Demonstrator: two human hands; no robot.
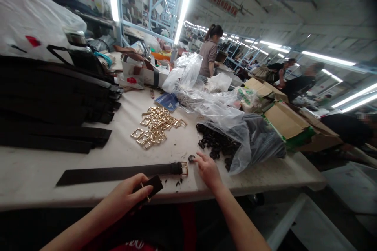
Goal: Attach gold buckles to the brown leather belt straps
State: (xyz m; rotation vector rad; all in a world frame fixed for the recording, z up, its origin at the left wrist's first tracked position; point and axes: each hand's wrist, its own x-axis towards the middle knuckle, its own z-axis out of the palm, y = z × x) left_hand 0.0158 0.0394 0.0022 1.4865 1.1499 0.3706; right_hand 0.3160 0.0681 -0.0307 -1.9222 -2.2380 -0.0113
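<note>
My left hand (134,192) is closed on a dark belt strap (156,186) near the table's front edge, and a gold buckle (149,199) shows at its fingers. My right hand (209,170) pinches a small black belt loop (191,158) at its fingertips, just above the table. Between the hands and the pile lies a dark belt (118,173) with a gold buckle (184,169) on its right end. Behind it is a loose pile of gold buckles (156,125). Many more black belt loops (216,141) spill from a clear plastic bag (243,147) beyond my right hand.
Stacked dark straps (53,102) cover the table's left side. A blue packet (167,102), plastic bags (206,102) and a white box (147,72) stand at the back. Open cartons (290,123) are at the right. A person (209,53) stands beyond the table.
</note>
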